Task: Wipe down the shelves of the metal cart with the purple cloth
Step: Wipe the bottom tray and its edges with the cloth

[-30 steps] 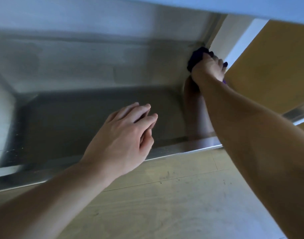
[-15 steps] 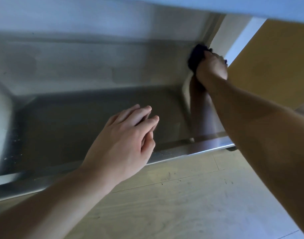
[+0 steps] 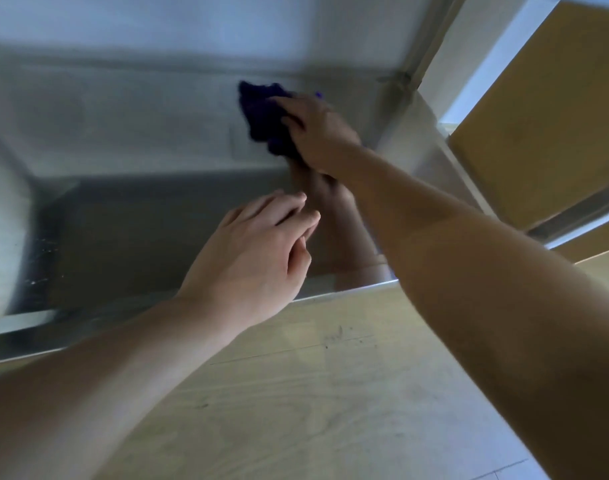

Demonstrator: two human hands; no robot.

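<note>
Bunched under my right hand (image 3: 317,133), the fuzzy purple cloth (image 3: 261,119) is pressed flat against the brushed-steel back wall of the metal cart (image 3: 123,126), a little left of its corner post. Over the smooth, dull shelf (image 3: 130,237) my left hand (image 3: 254,258) hovers empty, fingers loosely curled together. Pale scuffed wood floor (image 3: 330,393) lies below the shelf's shiny front lip.

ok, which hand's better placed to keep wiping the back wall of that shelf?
Right. The right hand already presses the purple cloth against the shelf's back wall. The left hand holds nothing and hangs over the front lip.
</note>
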